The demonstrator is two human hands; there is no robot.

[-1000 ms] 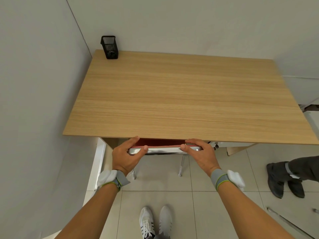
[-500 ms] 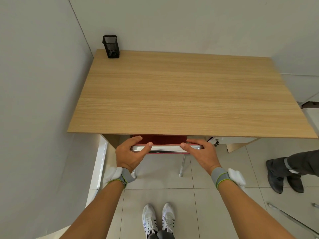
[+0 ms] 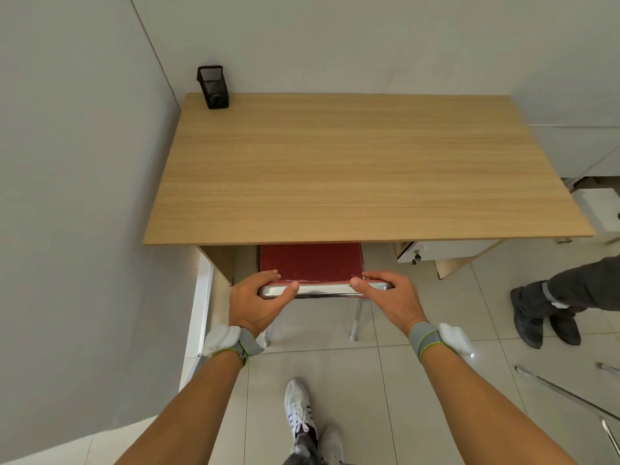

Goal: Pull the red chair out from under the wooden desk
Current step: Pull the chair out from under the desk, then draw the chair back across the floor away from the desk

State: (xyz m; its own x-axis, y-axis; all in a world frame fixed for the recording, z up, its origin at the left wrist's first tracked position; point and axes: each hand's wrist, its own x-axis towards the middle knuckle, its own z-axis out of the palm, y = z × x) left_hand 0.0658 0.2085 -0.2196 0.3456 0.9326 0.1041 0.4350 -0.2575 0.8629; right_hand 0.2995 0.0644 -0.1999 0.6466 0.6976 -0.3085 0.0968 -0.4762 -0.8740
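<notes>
Wooden desk (image 3: 352, 169) filling the centre, pen holder (image 3: 213, 87) at its 11 o'clock corner. Red chair (image 3: 310, 261) partly out at the 6 o'clock edge. Left hand (image 3: 256, 302) and right hand (image 3: 391, 298), 2 grips clamped on the chrome backrest bar (image 3: 322, 290).

- Worktop (image 3: 352, 169): light wood, set in a wall corner; only a black mesh pen holder (image 3: 213, 87) on it, upright at far-left corner.
- Floor (image 3: 335, 364): pale glossy tiles w/ red chair (image 3: 310, 261) standing on it, seat partly under worktop's front edge.
</notes>
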